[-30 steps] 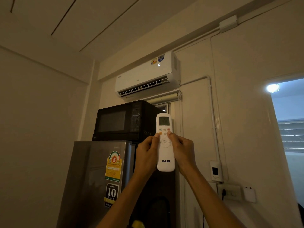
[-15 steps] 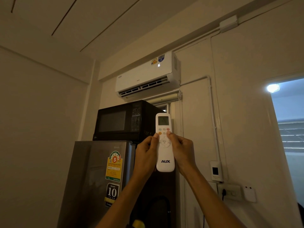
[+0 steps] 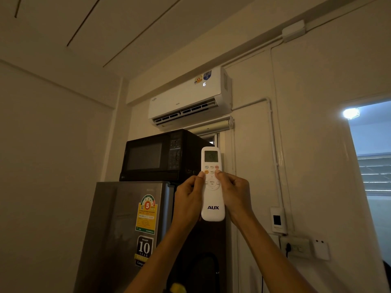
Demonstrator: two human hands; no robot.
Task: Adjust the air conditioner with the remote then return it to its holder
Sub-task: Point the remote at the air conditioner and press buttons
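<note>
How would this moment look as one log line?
step: adjusting | hands: left and right both hold remote | aimed: air conditioner | holder: unseen

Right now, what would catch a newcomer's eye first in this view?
The white AUX remote, held upright at centre by both hands, left hand and right hand, thumbs on its buttons. Above it, the wall-mounted air conditioner shows a lit display. A black microwave sits atop the grey refrigerator, left.

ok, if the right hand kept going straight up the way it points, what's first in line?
Probably the air conditioner above; right hand holds the remote aimed up at it. Depth unclear.
</note>
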